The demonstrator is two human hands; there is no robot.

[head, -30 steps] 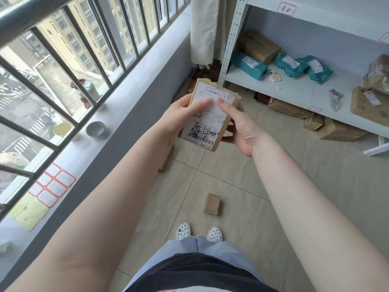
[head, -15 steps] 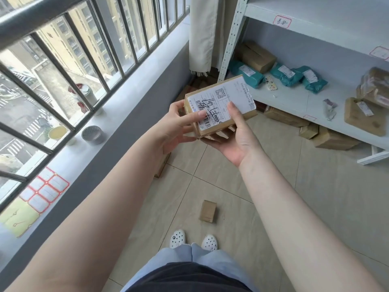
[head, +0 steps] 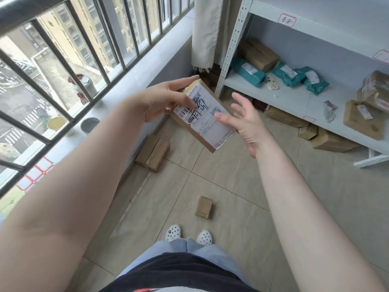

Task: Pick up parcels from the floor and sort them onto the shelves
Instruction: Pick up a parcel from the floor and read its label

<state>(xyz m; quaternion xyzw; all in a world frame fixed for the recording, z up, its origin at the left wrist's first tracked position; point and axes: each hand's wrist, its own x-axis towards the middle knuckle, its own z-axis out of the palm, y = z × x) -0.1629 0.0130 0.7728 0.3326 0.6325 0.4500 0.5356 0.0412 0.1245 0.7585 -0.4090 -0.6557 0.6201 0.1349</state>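
Note:
A brown cardboard parcel (head: 205, 123) with a white shipping label and black scrawl is held at chest height over the floor. My left hand (head: 166, 100) grips its far upper end, thumb on the label. My right hand (head: 242, 121) has its fingers spread; the thumb tip rests at the label's right edge and the palm sits beside the parcel's lower right side. A small brown box (head: 203, 207) lies on the tiles in front of my shoes. A larger taped box (head: 152, 152) lies against the wall. The white metal shelf (head: 292, 102) stands to the right.
The shelf holds teal bags (head: 248, 71), a brown box (head: 260, 54) and further parcels (head: 363, 119) at the right. More boxes (head: 284, 118) sit under it. A barred window and sill with a grey cup (head: 90, 125) run along the left. A curtain (head: 207, 32) hangs in the corner.
The parcel has been turned so its label lies lengthways toward me. My right hand has opened from under the parcel and moved to its right side. The view shifted left, showing the box by the wall.

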